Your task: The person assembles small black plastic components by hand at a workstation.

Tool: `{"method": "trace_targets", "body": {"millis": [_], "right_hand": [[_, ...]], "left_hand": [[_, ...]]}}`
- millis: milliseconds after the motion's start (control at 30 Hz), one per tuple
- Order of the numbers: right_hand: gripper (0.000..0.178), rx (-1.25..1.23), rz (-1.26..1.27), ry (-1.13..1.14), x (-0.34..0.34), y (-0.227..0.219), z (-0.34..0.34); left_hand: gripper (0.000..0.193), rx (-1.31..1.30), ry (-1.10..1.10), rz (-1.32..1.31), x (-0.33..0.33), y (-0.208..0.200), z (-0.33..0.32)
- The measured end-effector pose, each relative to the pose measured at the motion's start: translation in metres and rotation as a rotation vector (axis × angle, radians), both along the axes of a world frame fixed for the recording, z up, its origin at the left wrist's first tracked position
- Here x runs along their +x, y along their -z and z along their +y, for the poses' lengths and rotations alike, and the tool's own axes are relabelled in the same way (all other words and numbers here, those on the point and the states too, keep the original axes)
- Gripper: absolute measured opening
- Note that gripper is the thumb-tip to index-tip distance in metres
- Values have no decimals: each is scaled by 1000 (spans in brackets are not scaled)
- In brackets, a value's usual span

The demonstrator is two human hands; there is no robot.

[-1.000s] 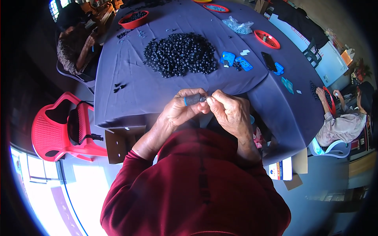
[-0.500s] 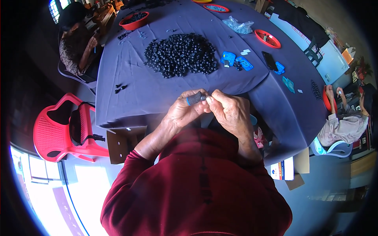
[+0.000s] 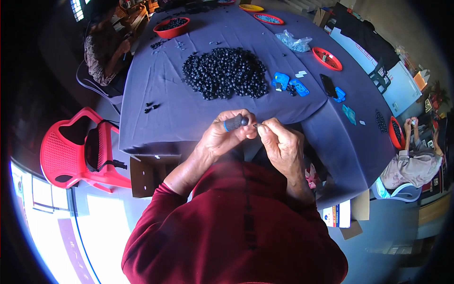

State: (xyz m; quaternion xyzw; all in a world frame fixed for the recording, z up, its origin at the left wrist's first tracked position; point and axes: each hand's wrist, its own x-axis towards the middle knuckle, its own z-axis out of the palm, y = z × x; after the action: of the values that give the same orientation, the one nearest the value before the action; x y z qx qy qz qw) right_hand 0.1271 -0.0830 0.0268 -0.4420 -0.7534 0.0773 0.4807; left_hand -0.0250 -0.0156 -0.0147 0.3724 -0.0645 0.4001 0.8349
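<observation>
Both hands are raised in front of me, close to the near edge of the table. My left hand [image 3: 218, 136] is closed, with a dark finger sleeve [image 3: 232, 123] edged in blue on one finger. At that finger's tip shows a small round black part [image 3: 244, 121], held in the pinch. My right hand [image 3: 284, 146] has thumb and forefinger pressed together on a tiny metallic-looking piece [image 3: 257, 126], too small to name, just beside the left fingertips. Beyond the hands, a large heap of small black round parts [image 3: 224, 73] lies on the dark cloth.
Red bowls of parts [image 3: 171, 32] stand at the far left and right. Blue plastic pieces [image 3: 299, 87], a phone [image 3: 327, 85] and a clear bag [image 3: 294, 41] lie to the right. A red chair [image 3: 71, 146] stands left. Two other people sit at the table's sides.
My hands have drawn slightly apart from their earlier touch. The round black part shows more plainly at the left fingertips. The whole view has shifted a little.
</observation>
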Motion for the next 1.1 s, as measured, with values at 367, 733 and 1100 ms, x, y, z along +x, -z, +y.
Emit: {"method": "trace_targets", "body": {"millis": [367, 733, 1100], "right_hand": [[16, -35, -69, 11, 2, 0, 2], [14, -53, 60, -12, -2, -1, -2], [16, -32, 110, -57, -8, -5, -3]], "left_hand": [[34, 44, -36, 84, 1, -2, -2], [21, 72, -101, -11, -2, -2, 0], [29, 73, 11, 26, -2, 1, 0]]}}
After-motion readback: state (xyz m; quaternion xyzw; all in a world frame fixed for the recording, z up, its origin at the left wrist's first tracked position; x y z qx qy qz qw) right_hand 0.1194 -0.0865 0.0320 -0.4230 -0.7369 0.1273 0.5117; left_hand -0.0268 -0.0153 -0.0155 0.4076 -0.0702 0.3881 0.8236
